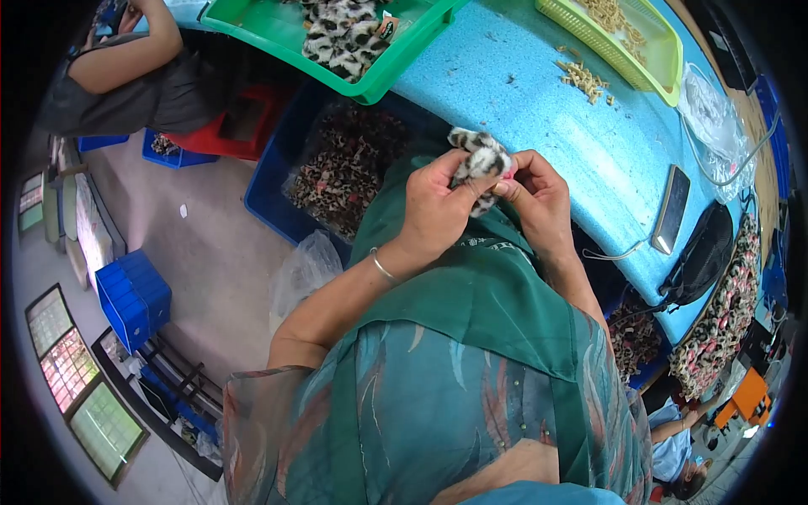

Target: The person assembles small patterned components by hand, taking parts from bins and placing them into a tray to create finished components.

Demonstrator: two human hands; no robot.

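A small black-and-white spotted plush piece (483, 158) is held up between my two hands, just off the edge of the blue table. My left hand (436, 202) pinches its left side with thumb and fingers closed. On the other side, my right hand (540, 200) grips a pink part of the same piece, thumb against fingertips. My fingers hide part of the plush. Beyond the hands, a green tray (370, 91) holds more spotted plush pieces (341, 42).
A yellow basket (667, 80) and loose tan bits (582, 80) lie far right. Nearer are a phone (671, 210), a black bag (705, 252) and see-through plastic (715, 118). Left of my lap stands a blue bin (263, 189) of plush pieces. Another person's arm (135, 55) shows far left.
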